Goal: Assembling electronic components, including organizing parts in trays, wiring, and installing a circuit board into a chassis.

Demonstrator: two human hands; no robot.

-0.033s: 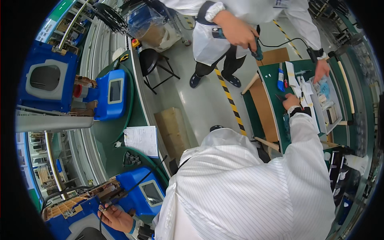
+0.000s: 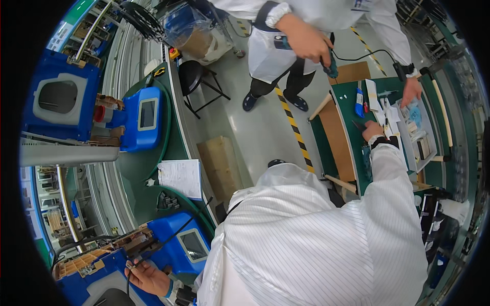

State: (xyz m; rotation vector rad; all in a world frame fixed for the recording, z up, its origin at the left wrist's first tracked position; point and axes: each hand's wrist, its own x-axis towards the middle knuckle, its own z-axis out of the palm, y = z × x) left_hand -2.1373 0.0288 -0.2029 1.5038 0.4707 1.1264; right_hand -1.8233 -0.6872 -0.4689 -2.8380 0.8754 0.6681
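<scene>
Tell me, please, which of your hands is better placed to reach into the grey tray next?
The right hand, probably: it is at the green table, near the grey tray, while the left hand is across at the blue machine, holding a black cable.

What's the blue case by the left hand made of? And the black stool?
The blue case looks like smooth, slightly shiny hard plastic, with moulded, rounded corners. The black stool has thin legs, probably painted metal; its seat material is unclear.

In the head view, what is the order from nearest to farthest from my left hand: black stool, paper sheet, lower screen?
1. Lower screen, right of your left hand
2. Paper sheet, on the green table
3. Black stool, near the top
</scene>
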